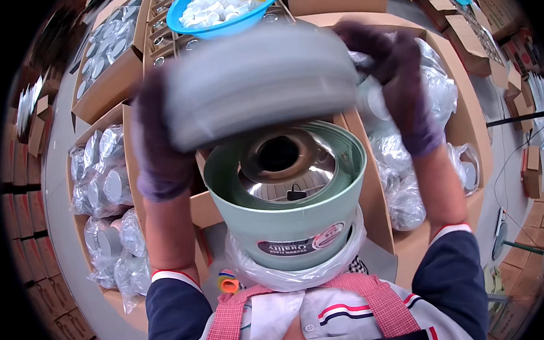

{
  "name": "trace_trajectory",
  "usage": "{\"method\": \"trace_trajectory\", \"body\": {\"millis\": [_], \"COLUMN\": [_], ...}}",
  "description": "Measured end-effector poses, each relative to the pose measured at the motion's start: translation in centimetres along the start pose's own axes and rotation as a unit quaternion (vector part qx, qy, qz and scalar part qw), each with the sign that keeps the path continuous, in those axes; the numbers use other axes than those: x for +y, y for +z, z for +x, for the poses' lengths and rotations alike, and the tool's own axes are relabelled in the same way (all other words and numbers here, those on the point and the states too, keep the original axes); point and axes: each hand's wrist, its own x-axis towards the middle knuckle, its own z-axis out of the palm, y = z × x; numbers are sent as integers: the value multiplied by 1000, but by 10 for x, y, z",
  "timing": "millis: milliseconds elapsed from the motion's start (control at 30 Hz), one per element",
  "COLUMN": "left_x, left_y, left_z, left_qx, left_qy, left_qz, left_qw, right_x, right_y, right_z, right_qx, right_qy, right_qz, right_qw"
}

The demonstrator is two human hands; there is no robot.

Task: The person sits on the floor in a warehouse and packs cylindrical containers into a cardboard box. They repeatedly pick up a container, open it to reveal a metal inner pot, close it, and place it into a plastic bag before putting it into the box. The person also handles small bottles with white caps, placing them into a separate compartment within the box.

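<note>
A large rounded grey part [261,77], lid-like and smeared by motion, is tilted above a pale green vacuum flask body [238,227]. My gloved left hand [160,133] grips its left side. My gloved right hand [405,84] has its bent fingers at the part's upper right edge; blur hides their exact hold. The flask stands upright close to my chest, with clear plastic wrap [285,278] round its lower end. Inside its rim sits a shiny silver liner [318,169] with a dark round mouth, partly covered by the grey part.
A blue basin [264,17] of small white pieces, with a yellow-handled tool on top, rests on a divided carton at the back. Cartons of plastic-wrapped parts stand at left [130,122] and right [477,181]. An orange ring-shaped object [229,285] lies beside my apron.
</note>
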Motion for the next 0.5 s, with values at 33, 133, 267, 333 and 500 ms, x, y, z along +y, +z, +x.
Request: {"method": "trace_trajectory", "body": {"millis": [33,133,267,333,500], "left_x": [12,33,40,33,61], "left_y": [2,12,4,4,23], "left_z": [2,-9,-12,-16,-45], "left_qx": [-170,-293,-307,-331,-342], "left_qy": [-14,-42,-47,19,80], "left_qz": [-2,31,53,35,189], "left_qw": [985,955,949,943,917], "right_x": [12,36,4,5,40], "right_y": [5,25,45,42,35], "right_z": [-6,-30,-39,-53,-69], "right_qx": [-8,-29,9,-26,-47], "right_qy": [70,-58,-135,-196,-191], "right_qz": [99,12,-66,-60,39], "right_qw": [993,998,989,978,980]}}
